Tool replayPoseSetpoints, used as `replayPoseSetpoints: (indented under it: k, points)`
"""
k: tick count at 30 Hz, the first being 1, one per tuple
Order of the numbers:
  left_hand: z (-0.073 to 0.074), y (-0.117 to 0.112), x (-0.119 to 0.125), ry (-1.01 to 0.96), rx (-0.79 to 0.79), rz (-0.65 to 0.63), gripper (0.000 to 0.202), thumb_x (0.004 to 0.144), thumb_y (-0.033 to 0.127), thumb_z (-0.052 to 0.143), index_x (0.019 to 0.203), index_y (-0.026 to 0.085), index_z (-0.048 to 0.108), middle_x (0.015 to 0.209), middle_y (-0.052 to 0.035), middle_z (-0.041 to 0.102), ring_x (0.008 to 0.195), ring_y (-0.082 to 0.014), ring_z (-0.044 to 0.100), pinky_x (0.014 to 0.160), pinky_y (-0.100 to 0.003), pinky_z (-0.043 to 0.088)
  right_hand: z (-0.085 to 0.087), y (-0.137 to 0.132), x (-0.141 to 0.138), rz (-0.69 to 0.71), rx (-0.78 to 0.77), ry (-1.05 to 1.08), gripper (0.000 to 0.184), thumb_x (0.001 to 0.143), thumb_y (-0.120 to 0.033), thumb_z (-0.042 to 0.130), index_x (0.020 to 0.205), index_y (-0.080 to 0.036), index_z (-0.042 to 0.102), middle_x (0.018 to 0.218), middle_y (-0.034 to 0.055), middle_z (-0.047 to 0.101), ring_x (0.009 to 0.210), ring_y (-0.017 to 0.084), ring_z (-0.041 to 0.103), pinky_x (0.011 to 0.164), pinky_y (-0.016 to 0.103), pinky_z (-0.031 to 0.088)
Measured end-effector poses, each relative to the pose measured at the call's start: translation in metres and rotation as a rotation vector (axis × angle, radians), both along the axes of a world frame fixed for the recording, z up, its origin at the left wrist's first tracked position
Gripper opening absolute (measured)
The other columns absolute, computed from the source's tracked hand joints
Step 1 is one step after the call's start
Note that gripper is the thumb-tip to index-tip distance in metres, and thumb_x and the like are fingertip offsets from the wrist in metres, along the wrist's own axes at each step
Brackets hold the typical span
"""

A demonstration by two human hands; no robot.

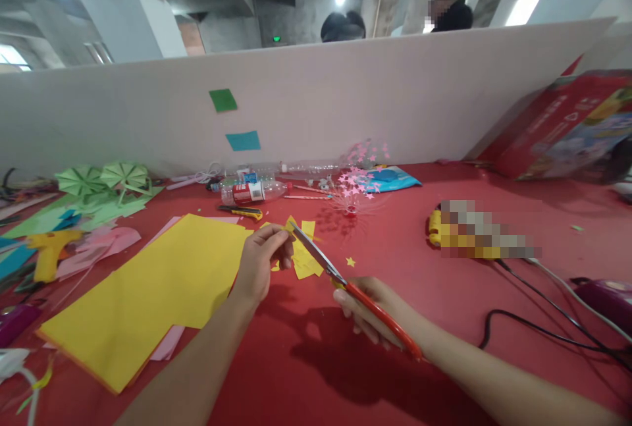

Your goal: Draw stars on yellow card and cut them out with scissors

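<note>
My right hand (368, 314) grips red-handled scissors (382, 320), whose blades reach up and left to a small piece of yellow paper (289, 223). That piece is pinched between the thumb and fingers of my left hand (264, 258); its exact outline is too small to tell. Below and behind the blades lie yellow paper scraps (307, 261). A cut-out yellow star (350, 261) rests on the red table (276, 373) just right of them. Large yellow sheets (162, 281) are stacked left of my left hand, with pink paper partly under them.
Behind my hands are a utility knife (241, 212), plastic bottles (251, 192), a spray of pink stars (356, 182) and a blue packet (392, 179). A yellow glue gun (47, 251) and green paper fans (103, 179) lie left. A yellow power strip (464, 238) with cords sits right.
</note>
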State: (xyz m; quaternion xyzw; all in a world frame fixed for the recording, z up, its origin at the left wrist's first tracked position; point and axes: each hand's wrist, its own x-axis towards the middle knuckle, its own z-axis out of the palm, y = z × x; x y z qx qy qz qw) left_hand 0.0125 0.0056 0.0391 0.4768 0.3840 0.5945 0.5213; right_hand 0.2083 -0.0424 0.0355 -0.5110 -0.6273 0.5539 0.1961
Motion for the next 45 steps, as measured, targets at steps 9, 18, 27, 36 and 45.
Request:
replayPoseSetpoints:
  k: [9, 18, 27, 36, 45]
  points:
    - [0.000, 0.001, -0.001, 0.013, 0.034, 0.065, 0.015, 0.076, 0.025, 0.061, 0.064, 0.016, 0.057, 0.050, 0.0051, 0.057, 0.038, -0.0056, 0.049, 0.039, -0.016, 0.039, -0.002, 0.002, 0.001, 0.023, 0.000, -0.049, 0.043, 0.082, -0.056, 0.049, 0.062, -0.019, 0.044, 0.042, -0.0062, 0.042, 0.031, 0.005, 0.036, 0.031, 0.016, 0.028]
    - [-0.001, 0.001, -0.001, 0.026, 0.067, 0.079, 0.014, 0.076, 0.022, 0.059, 0.063, 0.017, 0.057, 0.050, 0.0054, 0.056, 0.038, -0.0054, 0.048, 0.039, -0.016, 0.038, 0.003, 0.000, 0.004, 0.088, 0.034, -0.033, 0.040, 0.083, -0.054, 0.049, 0.064, -0.018, 0.046, 0.043, -0.0060, 0.042, 0.033, 0.005, 0.037, 0.034, 0.015, 0.028]
    - [-0.003, 0.000, -0.002, 0.058, 0.090, 0.074, 0.016, 0.078, 0.023, 0.059, 0.064, 0.017, 0.057, 0.051, 0.0052, 0.056, 0.039, -0.0055, 0.049, 0.039, -0.016, 0.038, 0.003, 0.001, 0.001, 0.034, -0.008, -0.061, 0.043, 0.083, -0.055, 0.046, 0.063, -0.018, 0.046, 0.041, -0.0057, 0.043, 0.030, 0.005, 0.036, 0.031, 0.016, 0.028]
    - [-0.003, 0.001, -0.001, 0.068, 0.082, 0.083, 0.016, 0.078, 0.024, 0.059, 0.063, 0.017, 0.057, 0.051, 0.0054, 0.056, 0.039, -0.0055, 0.049, 0.039, -0.016, 0.039, 0.004, 0.000, 0.000, -0.002, -0.034, -0.075, 0.039, 0.086, -0.048, 0.047, 0.061, -0.018, 0.046, 0.040, -0.0057, 0.043, 0.030, 0.006, 0.036, 0.030, 0.016, 0.027]
    - [-0.003, 0.001, -0.003, 0.088, 0.074, 0.085, 0.016, 0.077, 0.026, 0.059, 0.063, 0.017, 0.056, 0.051, 0.0055, 0.055, 0.039, -0.0058, 0.048, 0.040, -0.017, 0.039, -0.005, 0.002, 0.003, 0.020, -0.012, -0.025, 0.042, 0.084, -0.053, 0.049, 0.061, -0.018, 0.046, 0.039, -0.0059, 0.043, 0.028, 0.004, 0.034, 0.027, 0.015, 0.026]
